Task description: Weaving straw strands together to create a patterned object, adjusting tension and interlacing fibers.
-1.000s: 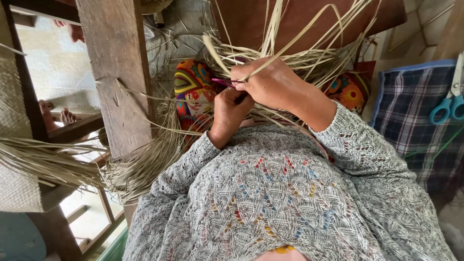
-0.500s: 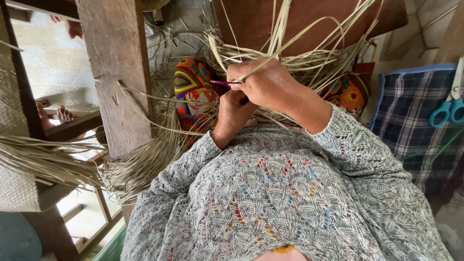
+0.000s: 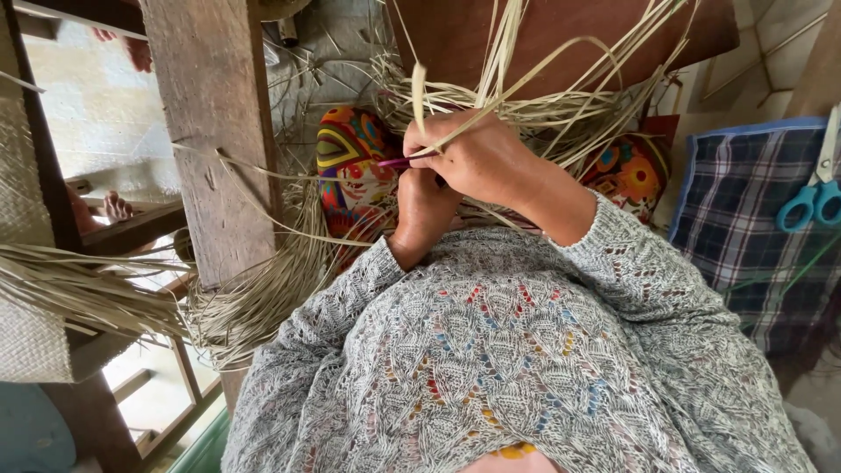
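At nine o'clock, a bundle of dry straw strips (image 3: 79,293) lying across a woven mat (image 3: 22,263), fanned toward the wooden post (image 3: 215,131). Past the post, at ten o'clock, bare toes (image 3: 116,207) of another person on a step. More loose strips pooled at the foot of the post.

Near centre, at about twelve o'clock from the chest: left hand (image 3: 423,210) curled shut below the right, fingers pressed together around something hidden by the right hand (what exactly, impossible to tell). Just above it, touching, right hand (image 3: 477,158), thumb and fingers pinching a pale straw strip (image 3: 419,101) that curls upward; a thin pink strip (image 3: 394,162) poking out leftward between the two hands. Behind both, a tangle of straw ends rising to twelve o'clock against a brown board (image 3: 561,35). Underneath, a bright patterned cloth (image 3: 350,166) over the lap.

At three o'clock, a blue plaid cloth (image 3: 745,219), well apart from the hands, with blue-handled scissors (image 3: 810,197) lying on it near the edge of view.
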